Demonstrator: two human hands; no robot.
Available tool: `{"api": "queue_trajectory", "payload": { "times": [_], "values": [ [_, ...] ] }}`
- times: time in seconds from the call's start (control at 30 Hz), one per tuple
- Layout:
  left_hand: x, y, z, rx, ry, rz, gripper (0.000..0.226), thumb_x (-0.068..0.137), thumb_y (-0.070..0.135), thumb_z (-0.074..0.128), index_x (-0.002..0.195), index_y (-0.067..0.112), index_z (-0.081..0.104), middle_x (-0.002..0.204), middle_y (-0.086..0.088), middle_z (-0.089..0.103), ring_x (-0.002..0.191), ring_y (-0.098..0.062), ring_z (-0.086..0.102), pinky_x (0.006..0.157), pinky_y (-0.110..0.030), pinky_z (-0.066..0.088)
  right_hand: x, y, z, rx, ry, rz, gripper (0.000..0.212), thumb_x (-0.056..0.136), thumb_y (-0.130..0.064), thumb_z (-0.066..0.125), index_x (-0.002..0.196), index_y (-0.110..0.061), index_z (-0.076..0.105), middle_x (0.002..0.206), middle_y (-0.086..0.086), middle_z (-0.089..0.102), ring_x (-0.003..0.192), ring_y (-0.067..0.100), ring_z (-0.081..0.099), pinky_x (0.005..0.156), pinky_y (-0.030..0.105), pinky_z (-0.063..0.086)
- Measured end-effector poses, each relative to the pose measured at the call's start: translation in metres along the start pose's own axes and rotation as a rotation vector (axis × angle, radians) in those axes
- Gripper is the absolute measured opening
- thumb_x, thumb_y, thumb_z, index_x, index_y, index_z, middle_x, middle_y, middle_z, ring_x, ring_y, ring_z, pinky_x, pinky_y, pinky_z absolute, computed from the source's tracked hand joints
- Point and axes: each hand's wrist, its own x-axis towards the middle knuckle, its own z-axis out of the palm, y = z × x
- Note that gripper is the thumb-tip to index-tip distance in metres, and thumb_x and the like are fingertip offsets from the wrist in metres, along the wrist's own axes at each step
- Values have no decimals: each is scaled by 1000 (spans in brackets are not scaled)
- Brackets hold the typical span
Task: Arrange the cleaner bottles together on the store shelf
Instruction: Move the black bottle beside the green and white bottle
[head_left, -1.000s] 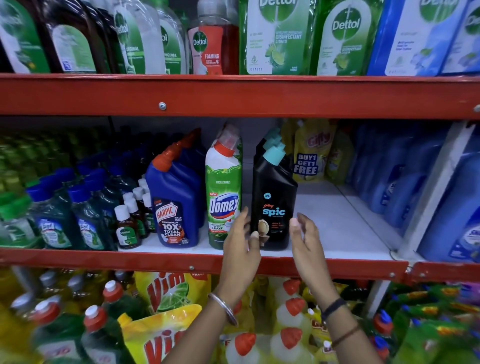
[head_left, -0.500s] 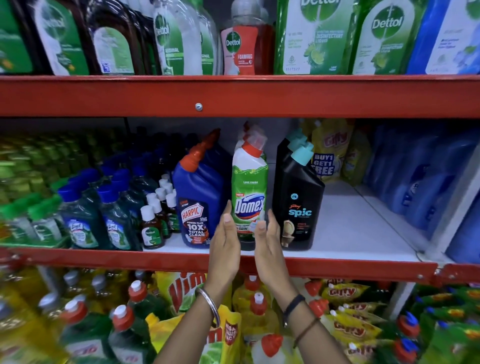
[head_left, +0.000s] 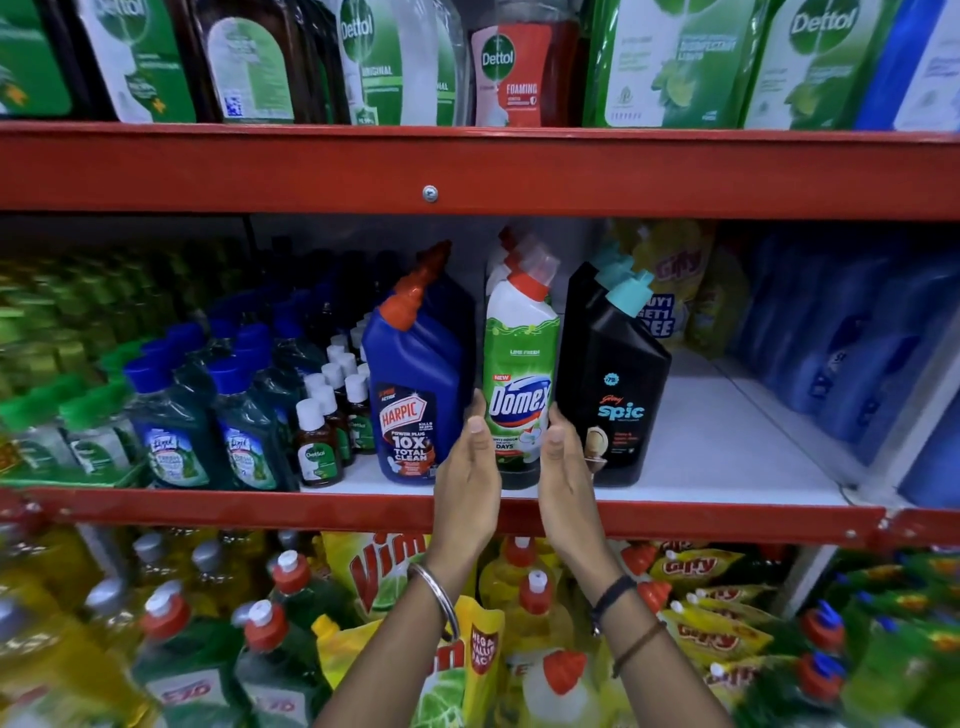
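On the middle shelf (head_left: 727, 467) three rows of cleaner bottles stand upright side by side: a blue Harpic bottle (head_left: 415, 384) with an orange cap, a white and green Domex bottle (head_left: 519, 374) with a red cap, and a black Spic bottle (head_left: 615, 384) with a teal cap. More bottles line up behind each. My left hand (head_left: 470, 478) presses the left side of the Domex bottle's base and my right hand (head_left: 563, 473) presses its right side, palms facing each other. The bottle's bottom is hidden behind my hands.
Small brown Dettol bottles (head_left: 317, 441) and green Lizol bottles (head_left: 176, 436) stand left of the Harpic. Yellow Gifty pouches (head_left: 670, 291) and blue bottles (head_left: 831, 338) fill the right. A red shelf beam (head_left: 467, 171) hangs overhead. Vim pouches (head_left: 384, 566) crowd the shelf below.
My hands have shifted left from the black Spic bottle to the Domex bottle and closed in on its two sides. The camera has moved closer and rightward.
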Motion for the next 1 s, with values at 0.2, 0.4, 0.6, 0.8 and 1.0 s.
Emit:
{"api": "queue_trajectory", "payload": {
  "times": [0.2, 0.4, 0.6, 0.8, 1.0],
  "values": [
    [-5, -18, -6, -181, 67, 33, 53, 83, 72, 26, 125, 46, 45, 134, 12, 54, 126, -5, 49, 108, -36, 41, -17, -11, 9, 2, 112, -65, 88, 72, -84, 19, 138, -28, 34, 139, -14, 37, 122, -22, 30, 94, -1, 30],
    [-17, -19, -43, -101, 414, 246, 43, 94, 50, 22, 130, 40, 44, 142, 11, 43, 134, -3, 36, 109, -23, 33, -39, -21, 47, 52, 15, -162, 82, 77, -79, 22, 138, -27, 36, 145, -11, 37, 131, -10, 33, 99, 1, 26],
    [6, -28, -78, 8, 255, 108, 57, 90, 62, 12, 143, 44, 21, 144, 26, 23, 137, 0, 23, 116, -38, 25, -16, -21, 77, -94, -85, 1, 109, 61, -91, 15, 148, -27, 6, 160, -6, 7, 141, 0, 10, 110, 19, 14],
    [10, -27, -87, 50, 153, 69, 67, 80, 76, 8, 141, 51, 19, 148, 18, 28, 138, -7, 29, 116, -41, 28, -4, -18, 85, -113, -37, -7, 109, 63, -91, 11, 148, -23, 20, 157, -4, 24, 144, 9, 18, 120, 37, 18],
    [7, -21, -88, 65, 144, 49, 62, 87, 62, 8, 145, 42, 19, 154, 5, 31, 140, -12, 28, 115, -32, 23, -5, -16, 83, -144, -13, -9, 106, 66, -89, 13, 147, -21, 25, 155, -4, 29, 144, 11, 21, 120, 43, 20]
  ]
}}
